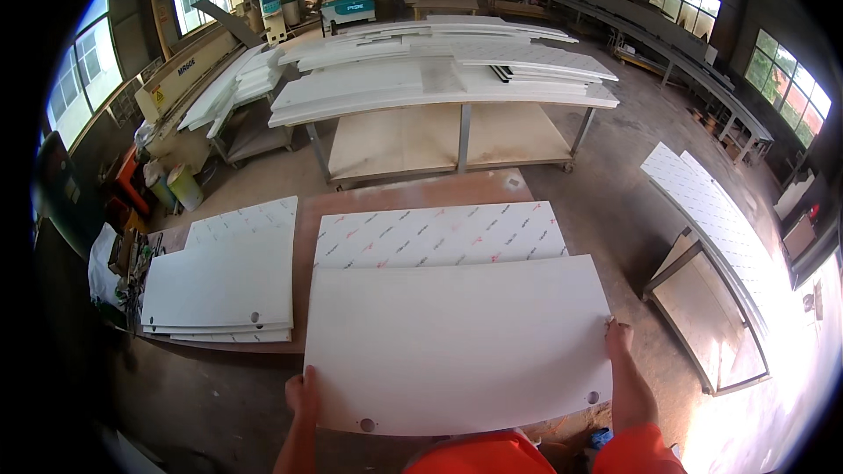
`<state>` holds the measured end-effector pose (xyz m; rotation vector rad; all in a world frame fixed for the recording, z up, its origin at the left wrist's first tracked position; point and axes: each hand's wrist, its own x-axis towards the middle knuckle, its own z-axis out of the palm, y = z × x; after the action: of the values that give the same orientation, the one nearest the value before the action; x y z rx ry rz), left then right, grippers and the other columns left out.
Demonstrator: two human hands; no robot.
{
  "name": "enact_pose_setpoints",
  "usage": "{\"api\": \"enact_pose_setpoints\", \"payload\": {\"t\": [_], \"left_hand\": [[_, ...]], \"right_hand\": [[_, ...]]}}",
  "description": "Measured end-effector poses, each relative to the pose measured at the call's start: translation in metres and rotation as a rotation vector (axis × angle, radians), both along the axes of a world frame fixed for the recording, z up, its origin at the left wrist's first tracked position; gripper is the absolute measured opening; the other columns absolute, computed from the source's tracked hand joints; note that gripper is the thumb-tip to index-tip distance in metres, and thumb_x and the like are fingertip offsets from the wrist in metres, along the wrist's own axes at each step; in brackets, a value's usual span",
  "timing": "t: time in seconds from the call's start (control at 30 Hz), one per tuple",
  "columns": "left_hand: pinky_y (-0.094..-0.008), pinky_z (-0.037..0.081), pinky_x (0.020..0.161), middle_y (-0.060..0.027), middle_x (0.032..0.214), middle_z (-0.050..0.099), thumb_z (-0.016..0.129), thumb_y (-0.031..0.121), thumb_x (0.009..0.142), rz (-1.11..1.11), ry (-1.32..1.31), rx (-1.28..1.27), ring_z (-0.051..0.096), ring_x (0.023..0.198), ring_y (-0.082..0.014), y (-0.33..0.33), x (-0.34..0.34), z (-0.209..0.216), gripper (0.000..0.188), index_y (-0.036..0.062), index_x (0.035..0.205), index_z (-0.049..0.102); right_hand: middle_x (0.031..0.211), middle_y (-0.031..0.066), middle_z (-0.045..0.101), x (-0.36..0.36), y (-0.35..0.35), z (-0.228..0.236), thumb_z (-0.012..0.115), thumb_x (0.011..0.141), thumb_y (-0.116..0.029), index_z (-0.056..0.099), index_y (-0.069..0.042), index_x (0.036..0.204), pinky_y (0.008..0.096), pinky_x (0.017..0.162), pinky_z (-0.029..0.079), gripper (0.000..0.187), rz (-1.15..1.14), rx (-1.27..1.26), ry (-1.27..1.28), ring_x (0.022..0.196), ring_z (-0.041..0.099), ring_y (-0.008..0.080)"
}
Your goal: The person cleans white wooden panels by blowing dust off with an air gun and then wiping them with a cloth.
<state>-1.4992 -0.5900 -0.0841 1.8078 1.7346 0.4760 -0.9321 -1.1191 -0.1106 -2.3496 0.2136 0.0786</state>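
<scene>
A large white panel (457, 342) with a round hole near each of its two near corners spans the space between my hands. My left hand (303, 393) is closed on its left edge, close to the near corner. Higher up on the right edge, my right hand (617, 333) grips the same panel, thumb side uppermost. Beyond and partly under it lies a white sheet (439, 233) covered in printed film, resting on a brown board table (413, 191). How far the held panel overlaps or touches that sheet is hidden.
Left on the brown table is a stack of white panels (224, 276), with tools (140, 268) beside it. A long metal-legged table (464, 136) loaded with white boards stands ahead. At right, a cart (702, 325) carries film-covered sheets (716, 219). A yellow-green bin (184, 186) stands at left.
</scene>
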Motion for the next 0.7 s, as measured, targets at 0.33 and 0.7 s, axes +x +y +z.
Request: {"api": "enact_pose_setpoints", "payload": {"t": [0.33,0.7], "left_hand": [[-0.0493,0.051,0.080,-0.0173,0.085,0.071,0.069,0.041,0.100,0.062,0.038,-0.048,0.066,0.079,-0.0329,0.092,0.139,-0.020,0.050,-0.0055,0.082,0.069],[-0.0544,0.031,0.121,-0.0262,0.161,0.040,0.067,0.032,0.099,-0.255,0.319,0.205,0.037,0.149,-0.0448,0.125,0.189,-0.087,0.073,-0.0028,0.157,0.039]], "right_hand": [[0.074,0.0153,0.071,0.149,0.100,-0.051,0.060,0.105,-0.039,0.076,-0.002,0.084,0.0430,0.065,0.053,0.044,-0.102,0.076,0.043,0.069,0.071,0.0298],[0.144,0.0172,0.063,0.234,0.271,-0.016,0.065,0.102,-0.028,0.073,-0.005,0.125,0.0494,0.110,0.048,0.033,0.604,-0.286,-0.614,0.134,0.058,0.0397]]}}
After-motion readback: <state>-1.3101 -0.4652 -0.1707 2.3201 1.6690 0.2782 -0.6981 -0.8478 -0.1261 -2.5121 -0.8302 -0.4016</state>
